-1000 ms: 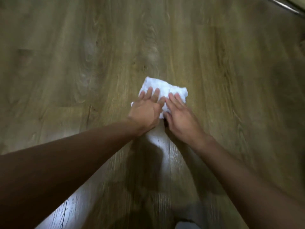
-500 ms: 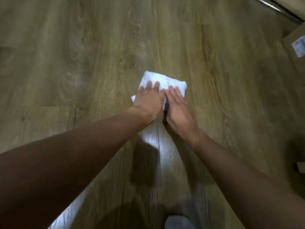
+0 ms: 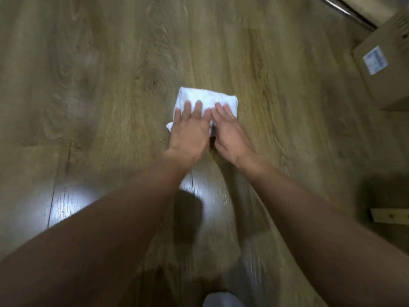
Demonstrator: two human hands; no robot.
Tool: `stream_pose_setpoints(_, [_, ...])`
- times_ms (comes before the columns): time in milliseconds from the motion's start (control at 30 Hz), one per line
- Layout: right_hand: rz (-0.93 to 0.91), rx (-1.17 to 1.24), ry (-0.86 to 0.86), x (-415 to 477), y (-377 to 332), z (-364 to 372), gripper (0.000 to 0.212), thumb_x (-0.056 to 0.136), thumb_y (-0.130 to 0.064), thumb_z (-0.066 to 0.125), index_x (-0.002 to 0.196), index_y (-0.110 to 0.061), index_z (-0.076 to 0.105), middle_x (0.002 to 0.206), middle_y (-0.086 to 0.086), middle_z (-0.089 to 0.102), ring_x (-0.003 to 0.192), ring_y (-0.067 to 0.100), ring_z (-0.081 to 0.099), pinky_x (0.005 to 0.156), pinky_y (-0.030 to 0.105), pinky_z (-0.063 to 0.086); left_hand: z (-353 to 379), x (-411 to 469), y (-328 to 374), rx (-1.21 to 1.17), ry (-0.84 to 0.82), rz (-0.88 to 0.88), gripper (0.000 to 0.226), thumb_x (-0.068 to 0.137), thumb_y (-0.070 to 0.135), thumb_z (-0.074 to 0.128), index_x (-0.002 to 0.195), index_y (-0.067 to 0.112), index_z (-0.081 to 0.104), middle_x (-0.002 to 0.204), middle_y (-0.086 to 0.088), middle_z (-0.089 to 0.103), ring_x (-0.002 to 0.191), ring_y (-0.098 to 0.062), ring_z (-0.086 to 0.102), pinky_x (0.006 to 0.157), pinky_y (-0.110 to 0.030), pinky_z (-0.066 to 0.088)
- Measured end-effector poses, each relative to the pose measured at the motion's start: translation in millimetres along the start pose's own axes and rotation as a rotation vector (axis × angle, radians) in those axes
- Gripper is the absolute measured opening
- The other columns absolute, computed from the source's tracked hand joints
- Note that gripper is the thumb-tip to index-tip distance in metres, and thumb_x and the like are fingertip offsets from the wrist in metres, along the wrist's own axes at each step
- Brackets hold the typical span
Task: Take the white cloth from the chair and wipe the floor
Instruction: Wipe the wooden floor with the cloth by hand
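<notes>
both hands, left [image 3: 188, 131] and right [image 3: 230, 131], lie flat with fingers straight, pressing the cloth [image 3: 210, 99] onto the floor [image 3: 88, 85]; soft and light, it likely bunches unless palmed flat.

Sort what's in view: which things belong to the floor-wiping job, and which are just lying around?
In the job: white cloth; left hand and right hand, both pressing it flat; wooden floor.

Lying about: cardboard box; light wooden piece at the right edge; metal rail top right.
</notes>
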State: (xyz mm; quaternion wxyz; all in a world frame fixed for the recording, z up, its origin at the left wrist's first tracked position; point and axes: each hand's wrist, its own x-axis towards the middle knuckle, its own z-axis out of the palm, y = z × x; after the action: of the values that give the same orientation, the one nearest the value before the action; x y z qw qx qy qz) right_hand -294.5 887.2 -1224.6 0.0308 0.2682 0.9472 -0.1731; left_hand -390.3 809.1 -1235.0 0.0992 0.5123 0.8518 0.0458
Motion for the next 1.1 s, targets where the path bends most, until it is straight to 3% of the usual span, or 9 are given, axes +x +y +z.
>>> stream_pose_setpoints(167, [-0.036,-0.045,-0.009,-14.6,12.8,4.4,0.065,0.089,-0.004,0.042,0.149,0.001,0.019,0.159,0.016,0.012,0.149,0.027,0.005,0.122,0.038,0.012,9.3,-14.6,4.8,0.065,0.021,0.079,0.051,0.099,0.023,0.026,0.149,0.013,0.019,0.158,-0.013,0.016,0.146,-0.037,0.010,0.118,-0.051,0.011])
stream_pose_setpoints(367, [0.008,-0.037,-0.003,46.8,32.1,-8.4,0.064,0.089,-0.007,0.044,0.149,0.000,0.022,0.159,0.016,0.016,0.148,0.027,0.011,0.121,0.034,0.014,-12.7,50.7,2.0,-0.062,-0.055,-0.008,0.050,0.099,0.021,0.035,0.148,0.018,0.026,0.158,-0.008,0.018,0.145,-0.031,0.013,0.117,-0.047,0.014])
stream_pose_setpoints(467, [0.023,0.027,0.067,40.2,36.3,-6.0,0.060,0.088,-0.007,0.043,0.146,0.001,0.030,0.156,0.018,0.024,0.147,0.028,0.017,0.119,0.027,0.009,-14.4,48.8,2.3,-0.053,-0.054,0.046,0.050,0.099,0.022,0.035,0.148,0.018,0.027,0.156,-0.009,0.021,0.144,-0.034,0.016,0.116,-0.049,0.016])
stream_pose_setpoints(600, [0.102,0.109,0.201,-14.4,35.5,12.2,0.053,0.092,-0.002,0.037,0.145,-0.001,0.034,0.156,0.013,0.028,0.148,0.024,0.016,0.121,0.031,0.015,-6.0,11.4,22.2,-0.041,-0.066,0.151,0.053,0.098,0.030,0.030,0.149,0.016,0.024,0.157,-0.011,0.021,0.144,-0.036,0.014,0.116,-0.050,0.013])
stream_pose_setpoints(700, [0.099,0.073,0.166,-27.0,41.9,7.8,0.053,0.095,0.002,0.037,0.148,-0.005,0.029,0.158,0.008,0.023,0.149,0.019,0.012,0.120,0.027,0.013,0.1,1.8,31.0,0.009,-0.091,0.141,0.055,0.099,0.028,0.032,0.150,0.015,0.017,0.159,-0.011,0.014,0.146,-0.037,0.008,0.117,-0.049,0.009])
stream_pose_setpoints(800, [0.097,0.096,0.100,-1.1,56.1,-6.7,0.052,0.096,0.000,0.034,0.148,-0.006,0.029,0.159,0.010,0.021,0.149,0.021,0.012,0.121,0.031,0.015,-2.7,25.9,35.6,0.053,-0.161,0.107,0.056,0.101,0.023,0.031,0.152,0.014,0.008,0.160,-0.010,0.006,0.146,-0.037,0.004,0.117,-0.048,0.011])
stream_pose_setpoints(967, [0.165,0.151,0.008,16.1,62.1,-22.3,0.047,0.100,-0.012,0.033,0.147,-0.011,0.034,0.158,0.010,0.021,0.148,0.023,0.015,0.116,0.024,0.015,-15.8,45.0,55.4,-0.012,-0.286,0.018,0.055,0.101,0.025,0.029,0.152,0.015,0.009,0.160,-0.009,0.005,0.146,-0.035,0.003,0.117,-0.050,0.013])
stream_pose_setpoints(1100, [0.231,0.218,0.047,-33.6,48.4,-15.5,0.050,0.096,-0.001,0.037,0.145,-0.004,0.034,0.157,0.014,0.023,0.147,0.026,0.016,0.117,0.025,0.013,-12.7,-2.8,58.0,0.037,-0.224,0.153,0.052,0.101,0.021,0.027,0.151,0.014,0.013,0.159,-0.011,0.008,0.146,-0.037,0.007,0.116,-0.049,0.017])
